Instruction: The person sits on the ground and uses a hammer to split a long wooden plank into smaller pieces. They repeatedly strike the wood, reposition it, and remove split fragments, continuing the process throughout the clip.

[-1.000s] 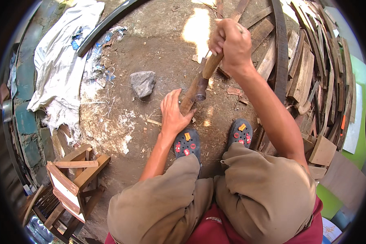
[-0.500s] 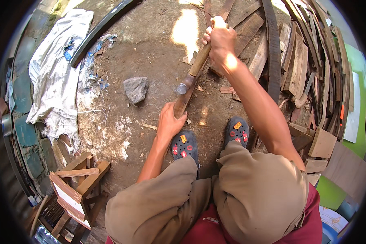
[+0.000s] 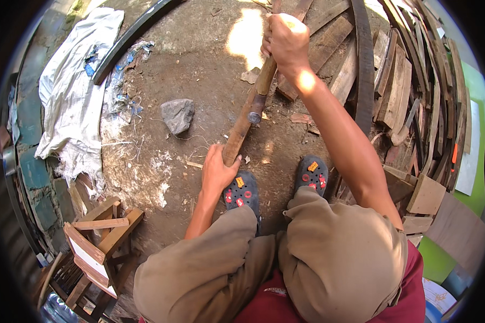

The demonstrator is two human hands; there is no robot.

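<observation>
My left hand [image 3: 219, 171] is closed round the near end of a narrow wooden strip [image 3: 239, 131], which runs away from me across the dirt floor. Wrapped round the wooden handle of a hammer [image 3: 265, 81] is my right hand [image 3: 287, 43], farther out. The hammer's metal head points toward me and lies over the strip or right beside it; whether the two touch I cannot tell. Part of the strip is hidden behind the hammer and my right hand. Left of the strip, a grey stone [image 3: 178, 116] rests on the ground.
Planks [image 3: 328, 46] and stacked boards [image 3: 396, 91] fill the right side. On the left lie a white sack [image 3: 73, 91] and a dark curved bar [image 3: 129, 43]. A small wooden frame [image 3: 105, 237] stands at lower left. My clogs [image 3: 241, 191] are close to the strip.
The hammer head has shifted slightly right along the strip, and its handle is more upright. My left hand has moved a little left and nearer with the strip's end.
</observation>
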